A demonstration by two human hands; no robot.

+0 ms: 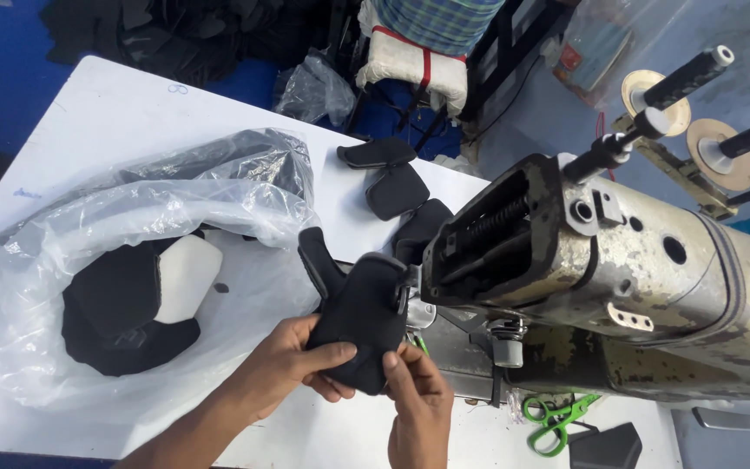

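A black padded fabric piece (358, 317) stands upright at the head of a worn sewing machine (618, 287). My left hand (292, 365) grips its lower left edge, thumb laid across the front. My right hand (414, 391) pinches its lower right corner from below. The upper end of the piece rests against the machine's needle area, which is hidden behind the fabric.
A clear plastic bag (88, 260) of black and white pieces lies to the left on the white table (123, 113). Three black cut pieces (397, 191) lie behind the machine head. Green scissors (557, 421) sit by the machine base. Thread spool pins (687, 78) stick up at the right.
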